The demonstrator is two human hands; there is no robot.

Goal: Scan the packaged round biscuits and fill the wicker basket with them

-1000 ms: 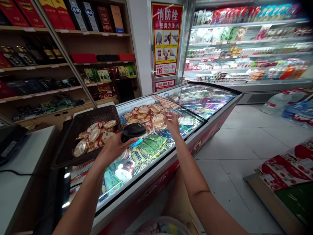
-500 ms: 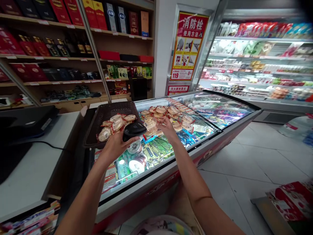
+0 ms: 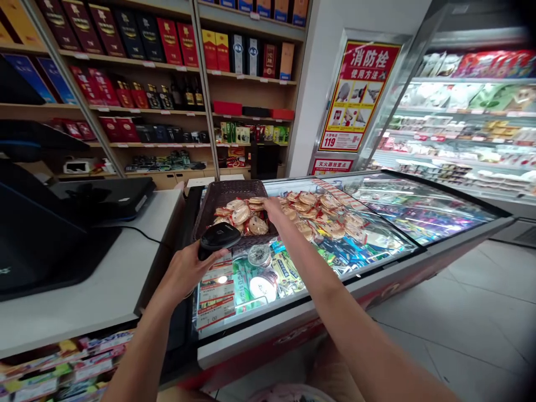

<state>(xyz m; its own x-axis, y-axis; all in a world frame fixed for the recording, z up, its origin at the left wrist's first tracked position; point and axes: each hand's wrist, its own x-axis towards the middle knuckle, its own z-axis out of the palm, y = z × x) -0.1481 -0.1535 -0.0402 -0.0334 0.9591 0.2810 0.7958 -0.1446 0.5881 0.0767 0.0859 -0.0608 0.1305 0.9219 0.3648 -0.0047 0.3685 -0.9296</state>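
Note:
My left hand [image 3: 186, 271] is wrapped round the grip of a black handheld barcode scanner [image 3: 220, 235], its head over the near left corner of a dark brown woven basket [image 3: 205, 209]. Inside the basket lie several round flat biscuits [image 3: 240, 215] in clear and red wrappers. My right hand [image 3: 274, 209] is at the basket's right side, its fingertips closed at the edge of a wrapped biscuit [image 3: 257, 202]; the undersides of the fingers are hidden. Beside the basket, a pile of the same wrapped biscuits [image 3: 307, 209] rests on the freezer's glass top [image 3: 247, 310].
Left of the freezer is a white counter [image 3: 104, 262] with a black till [image 3: 37, 223] and a cable. Packaged sweets [image 3: 75, 363] sit below it. Shelves of boxed bottles [image 3: 151, 39] stand behind, and a lit chiller [image 3: 473, 123] is at the right.
My right hand has gone from the biscuit pile on the glass to the basket's right side. The left hand keeps the scanner, now lower beside the basket. My view has turned left.

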